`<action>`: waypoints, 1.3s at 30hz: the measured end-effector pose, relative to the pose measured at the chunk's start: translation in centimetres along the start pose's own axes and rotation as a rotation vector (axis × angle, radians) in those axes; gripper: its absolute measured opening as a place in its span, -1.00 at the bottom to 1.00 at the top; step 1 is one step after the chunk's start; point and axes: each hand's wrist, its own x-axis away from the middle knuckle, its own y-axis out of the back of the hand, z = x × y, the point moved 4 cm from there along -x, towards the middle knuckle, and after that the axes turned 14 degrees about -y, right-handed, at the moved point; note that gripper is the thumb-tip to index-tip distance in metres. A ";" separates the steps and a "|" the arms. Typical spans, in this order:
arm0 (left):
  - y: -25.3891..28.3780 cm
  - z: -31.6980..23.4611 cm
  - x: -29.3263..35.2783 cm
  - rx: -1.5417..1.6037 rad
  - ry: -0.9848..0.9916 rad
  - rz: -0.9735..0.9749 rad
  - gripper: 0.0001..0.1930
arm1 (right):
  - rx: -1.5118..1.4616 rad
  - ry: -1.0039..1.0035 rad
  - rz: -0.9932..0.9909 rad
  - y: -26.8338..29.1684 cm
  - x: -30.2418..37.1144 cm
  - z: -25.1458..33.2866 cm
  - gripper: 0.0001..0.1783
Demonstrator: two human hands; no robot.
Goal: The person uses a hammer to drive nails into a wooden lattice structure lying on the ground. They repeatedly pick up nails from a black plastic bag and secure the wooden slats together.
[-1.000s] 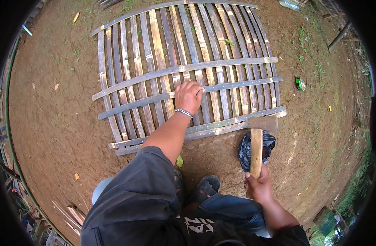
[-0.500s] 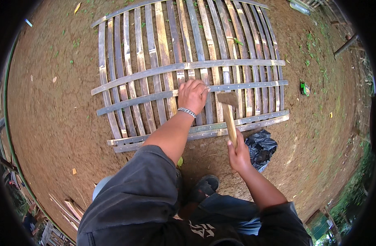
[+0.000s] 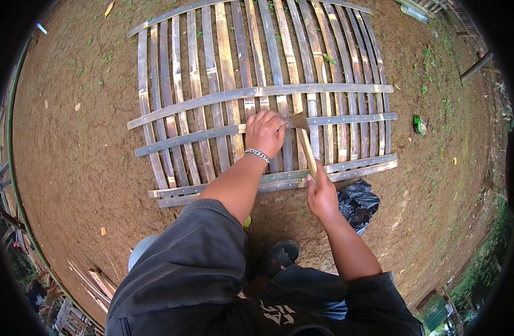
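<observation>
A bamboo slat panel (image 3: 226, 59) lies on the ground, its long slats crossed by several strips. My left hand (image 3: 265, 133), with a chain bracelet at the wrist, rests on the second crosswise strip (image 3: 190, 140). Its thumb and fingers are pinched together on something too small to make out. My right hand (image 3: 322, 194) grips the wooden handle of a hatchet (image 3: 308, 151). The hatchet's head is right beside my left fingertips, over the same strip, its flared blade turned to the right and its narrow back towards the fingers.
A crumpled black plastic bag (image 3: 358, 204) lies near the panel's lower right corner. Farther right is a small green object (image 3: 419, 124). A clear bottle (image 3: 415, 13) lies at the far right, and wood pieces (image 3: 102, 283) at the lower left. A hose (image 3: 13, 168) runs along the left.
The hatchet's head has moved left and slightly up, close to my left fingertips, and its blade has turned to the right. My left hand keeps its place on the strip.
</observation>
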 end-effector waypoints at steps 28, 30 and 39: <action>0.3 -0.2 0.0 -0.008 0.005 -0.001 -0.95 | -0.050 0.102 -0.125 0.3 0.6 -0.2 -0.42; 0.3 -0.3 0.0 0.005 0.013 -0.002 -0.94 | -0.103 0.236 -0.235 0.5 0.9 -0.1 -0.42; 0.5 0.1 0.1 0.056 0.054 0.103 -0.87 | -0.051 0.063 -0.160 1.7 1.7 0.1 -0.41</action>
